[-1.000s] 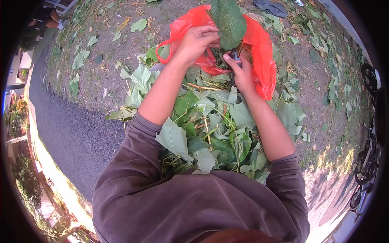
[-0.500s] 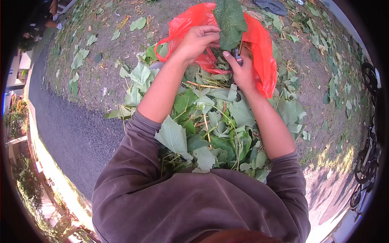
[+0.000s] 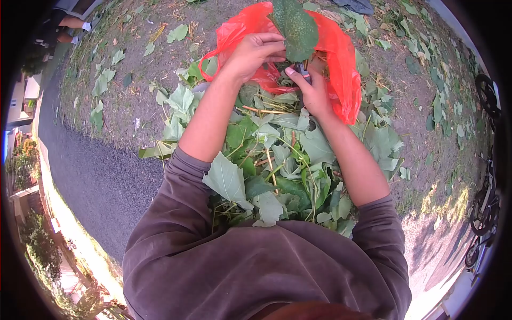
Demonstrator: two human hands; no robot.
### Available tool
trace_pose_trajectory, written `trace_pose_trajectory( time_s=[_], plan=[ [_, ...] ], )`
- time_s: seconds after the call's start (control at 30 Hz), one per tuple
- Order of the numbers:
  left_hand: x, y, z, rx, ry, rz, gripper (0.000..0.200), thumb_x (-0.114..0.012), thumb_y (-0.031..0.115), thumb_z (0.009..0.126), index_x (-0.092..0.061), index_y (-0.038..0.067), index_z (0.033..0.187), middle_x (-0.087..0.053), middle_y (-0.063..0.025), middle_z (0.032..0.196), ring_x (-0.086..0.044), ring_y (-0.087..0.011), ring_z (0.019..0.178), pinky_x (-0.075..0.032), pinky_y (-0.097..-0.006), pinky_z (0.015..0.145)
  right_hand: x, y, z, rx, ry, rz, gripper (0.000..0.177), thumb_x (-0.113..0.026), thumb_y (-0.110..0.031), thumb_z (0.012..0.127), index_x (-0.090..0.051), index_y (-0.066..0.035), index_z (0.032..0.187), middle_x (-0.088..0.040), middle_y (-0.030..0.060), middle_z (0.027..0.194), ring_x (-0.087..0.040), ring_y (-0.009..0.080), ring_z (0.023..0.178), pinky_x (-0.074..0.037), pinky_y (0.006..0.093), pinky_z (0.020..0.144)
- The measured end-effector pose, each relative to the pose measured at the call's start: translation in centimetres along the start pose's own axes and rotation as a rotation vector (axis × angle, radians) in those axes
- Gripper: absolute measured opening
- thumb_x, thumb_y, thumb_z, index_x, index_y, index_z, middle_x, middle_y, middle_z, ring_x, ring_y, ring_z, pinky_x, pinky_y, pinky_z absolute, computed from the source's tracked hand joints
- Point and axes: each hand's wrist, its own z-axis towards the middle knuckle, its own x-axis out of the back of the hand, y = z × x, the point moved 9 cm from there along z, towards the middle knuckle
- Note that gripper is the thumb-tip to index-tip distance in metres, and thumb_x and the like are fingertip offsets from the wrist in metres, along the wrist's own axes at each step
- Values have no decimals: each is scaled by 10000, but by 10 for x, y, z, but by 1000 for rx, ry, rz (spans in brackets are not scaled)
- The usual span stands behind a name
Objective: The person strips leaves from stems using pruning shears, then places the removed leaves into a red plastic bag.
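Note:
My left hand [image 3: 257, 54] is closed, its fingertips pinching the edge of a large green leaf [image 3: 295, 29] over the mouth of a red plastic bag [image 3: 344, 69]. Just right of it, my right hand [image 3: 312, 90] is wrapped round a small tool with dark and grey handles [image 3: 305, 73], which looks like pruning shears. The tool's blades are hidden below the leaf. Under my forearms lies a heap of cut leaves and stems [image 3: 277, 154], reaching from the bag to my body.
Loose leaves [image 3: 101, 81] are scattered over the dirt and grass. A dark asphalt strip [image 3: 106, 181] runs along the left. Part of another person [image 3: 74, 22] shows at the upper left. Bicycles [image 3: 482, 208] stand at the right edge, and a dark cloth-like item [image 3: 356, 5] lies at the top.
Both hands, the leaf and the bag appear slightly further left in view. The leaf has come a little lower. Both grips look the same.

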Motion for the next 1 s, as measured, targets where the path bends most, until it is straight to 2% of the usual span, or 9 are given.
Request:
trace_pose_trajectory(
  time_s=[0.03, 0.13, 0.27, 0.33, 0.43, 0.53, 0.73, 1.0],
  plan=[
    [1, 0, 0, -24, 5, 112, 267, -710, 179, 1022, -741, -6, 1213, -790, -95, 1072, -757, -157, 941, -601, -292, 851, 1, 1, 0, -4, 11, 32, 447, -780, -431, 951, -730, -8, 1086, -704, 56, 980, -632, 150, 912, -493, 333, 873],
    [0, 1, 2, -71, 4, 144, 258, -729, 193, 1009, -762, 12, 1189, -799, -80, 1034, -755, -138, 918, -570, -258, 809, 3, 1, 0, 12, 47, 1, 446, -777, -441, 957, -736, -11, 1069, -704, 32, 922, -626, 132, 871, -496, 326, 828],
    [1, 1, 2, -55, 0, 189, 256, -727, 182, 1007, -757, 5, 1190, -799, -82, 1051, -755, -138, 928, -571, -265, 807, 5, 0, 1, 12, 46, -45, 443, -774, -447, 963, -741, -15, 1050, -687, 1, 852, -613, 119, 812, -493, 317, 780],
    [-2, 3, -1, -1, -3, 186, 216, -697, 121, 1027, -736, -4, 1199, -765, -62, 1115, -747, -158, 999, -604, -301, 911, 4, -3, -2, -64, 0, -75, 435, -774, -448, 967, -745, -19, 1029, -675, -17, 816, -598, 108, 772, -487, 307, 755],
    [-6, 6, -3, -5, -20, 111, 205, -700, 130, 1029, -735, 4, 1186, -765, -67, 1109, -750, -174, 1005, -605, -311, 915, 4, -3, -2, -78, -19, -106, 435, -777, -447, 966, -745, -18, 1031, -678, -16, 813, -591, 100, 758, -484, 301, 747],
    [1, 6, -2, -37, 58, 4, 190, -700, 140, 1033, -734, 16, 1173, -769, -61, 1106, -748, -175, 1017, -603, -312, 904, 0, 1, -1, -95, -34, -91, 443, -770, -452, 969, -742, -18, 1052, -694, 5, 843, -598, 109, 773, -487, 309, 752],
    [16, 14, 0, -62, 172, 1, 185, -722, 152, 1027, -745, 50, 1179, -777, -41, 1097, -734, -141, 997, -589, -291, 853, -8, 7, 0, -65, -79, -57, 503, -770, -476, 954, -729, -3, 1121, -715, 48, 911, -634, 141, 845, -503, 324, 807],
    [18, 12, 2, -115, 174, 41, 192, -758, 153, 1006, -768, 41, 1161, -781, -48, 1056, -733, -127, 941, -586, -286, 837, -8, 8, 1, -70, -109, -4, 513, -761, -469, 959, -729, 7, 1150, -745, 69, 958, -659, 144, 893, -508, 326, 856]
  ],
)
